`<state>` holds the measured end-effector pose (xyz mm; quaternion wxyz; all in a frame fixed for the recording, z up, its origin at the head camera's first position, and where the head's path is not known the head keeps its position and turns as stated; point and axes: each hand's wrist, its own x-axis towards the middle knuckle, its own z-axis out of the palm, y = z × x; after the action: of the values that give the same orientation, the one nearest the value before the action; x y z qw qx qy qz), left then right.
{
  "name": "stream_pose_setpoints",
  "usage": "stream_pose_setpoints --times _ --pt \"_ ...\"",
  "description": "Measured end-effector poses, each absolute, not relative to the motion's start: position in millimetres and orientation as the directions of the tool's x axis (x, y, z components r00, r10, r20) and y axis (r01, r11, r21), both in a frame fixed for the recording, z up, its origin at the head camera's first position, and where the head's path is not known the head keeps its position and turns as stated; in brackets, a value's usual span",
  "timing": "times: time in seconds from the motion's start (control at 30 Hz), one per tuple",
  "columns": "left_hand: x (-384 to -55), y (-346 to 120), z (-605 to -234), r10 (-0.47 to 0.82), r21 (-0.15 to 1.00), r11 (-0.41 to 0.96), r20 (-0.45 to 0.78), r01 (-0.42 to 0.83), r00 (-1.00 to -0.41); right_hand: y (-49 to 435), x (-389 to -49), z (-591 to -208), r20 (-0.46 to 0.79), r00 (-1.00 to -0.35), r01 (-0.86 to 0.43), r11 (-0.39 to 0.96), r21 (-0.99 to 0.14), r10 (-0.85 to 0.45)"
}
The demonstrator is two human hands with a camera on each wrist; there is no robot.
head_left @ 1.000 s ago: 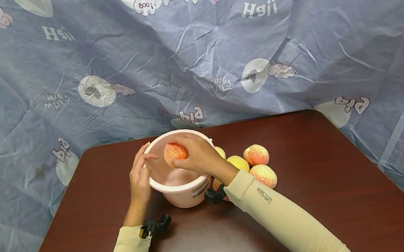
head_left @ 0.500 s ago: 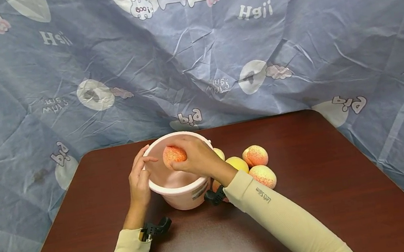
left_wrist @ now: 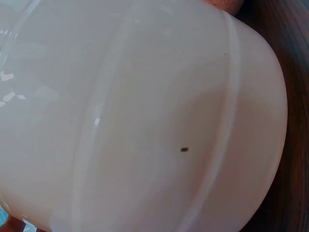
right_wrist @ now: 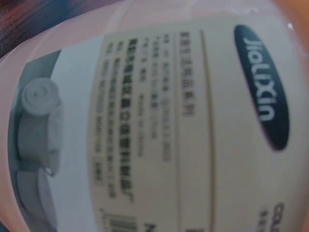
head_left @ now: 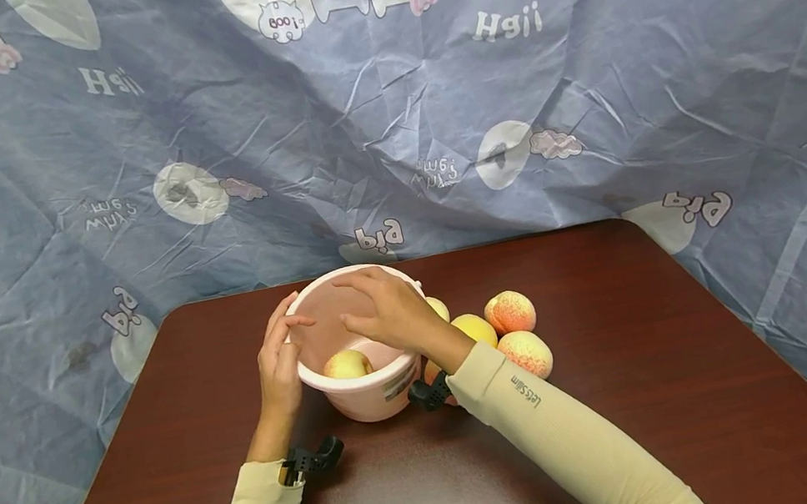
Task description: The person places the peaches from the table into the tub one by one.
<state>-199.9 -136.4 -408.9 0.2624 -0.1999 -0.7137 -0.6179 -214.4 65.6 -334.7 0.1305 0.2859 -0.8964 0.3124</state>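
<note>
A pale pink plastic bucket [head_left: 371, 395] stands on the table, and its outer wall fills both wrist views. My left hand [head_left: 282, 368] holds the rim on the left side, one finger reaching over into the bucket. Over the right part of the opening is my right hand [head_left: 391, 308], thumb and fingers spread with nothing between them. Below it a yellowish peach [head_left: 347, 364] lies inside the bucket, partly hidden by the near rim. A printed label [right_wrist: 154, 121] covers the bucket wall in the right wrist view.
Right of the bucket several fruits lie close together: a red-and-yellow peach [head_left: 510, 312], a paler peach [head_left: 527, 353] and a yellow fruit [head_left: 475, 329]. Others are partly hidden behind my right arm. A patterned blue cloth [head_left: 328, 127] hangs behind the dark wooden table [head_left: 658, 355].
My right hand has let go of the peach, which has dropped into the bucket. Its fingers have spread apart. The left hand stays at the rim.
</note>
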Motion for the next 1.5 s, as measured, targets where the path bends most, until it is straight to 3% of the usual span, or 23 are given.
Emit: stream_pose_setpoints --times 0.33,0.63,0.93,1.23,1.5 --pt "-191 -133 -396 -0.031 0.789 0.159 0.605 0.594 -0.796 66 -215 -335 0.429 -0.789 -0.612 0.633 -0.475 -0.441" --pt "-198 -134 -408 -0.051 0.779 0.165 0.620 0.605 -0.783 67 -212 -335 0.428 -0.791 -0.607 0.640 -0.470 -0.436" --pt "-179 -124 -384 -0.047 0.779 0.156 0.620 0.607 -0.784 69 -213 -338 0.445 -0.773 -0.630 0.622 -0.465 -0.451" --pt "-197 -136 -409 -0.050 0.782 0.163 0.615 0.601 -0.787 66 -214 -337 0.480 -0.749 -0.660 0.578 -0.479 -0.457" --pt "-201 -138 -409 -0.033 0.768 0.150 0.633 0.623 -0.773 66 -214 -333 0.523 -0.731 -0.681 0.526 -0.509 -0.439"
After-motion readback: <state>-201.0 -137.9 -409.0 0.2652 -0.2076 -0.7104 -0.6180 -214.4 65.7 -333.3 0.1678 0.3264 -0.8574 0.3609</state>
